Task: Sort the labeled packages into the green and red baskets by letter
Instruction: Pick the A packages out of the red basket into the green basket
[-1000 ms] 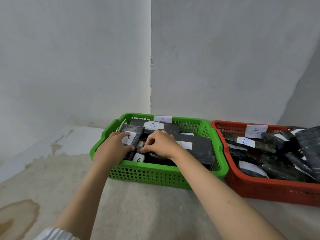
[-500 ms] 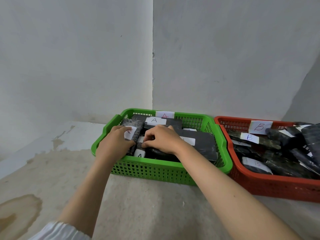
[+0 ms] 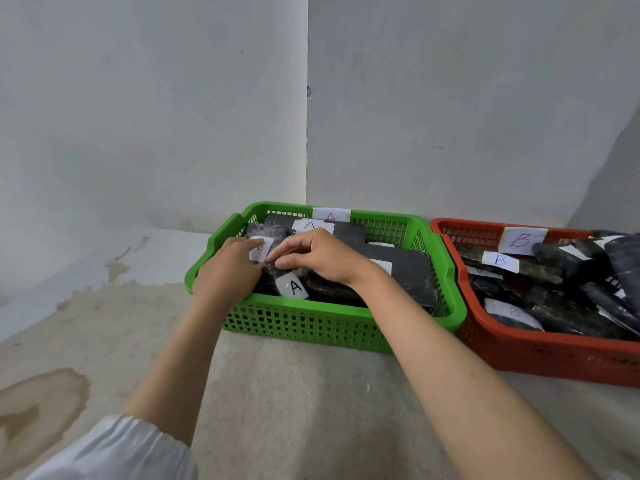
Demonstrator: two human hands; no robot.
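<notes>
Baskets number two: green basket (image 3: 322,317) holds A packages (image 3: 398,271), red basket (image 3: 554,351) B packages (image 3: 540,271). Left hand (image 3: 227,271) and right hand (image 3: 322,258) pinch one A package (image 3: 291,287).

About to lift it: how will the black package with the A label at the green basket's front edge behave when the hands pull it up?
The A-labeled package looks film-wrapped and glossy, so probably slippery. It seems flat and slab-like, likely stiff. Wedged among others in the green basket, it may drag its neighbours.
</notes>
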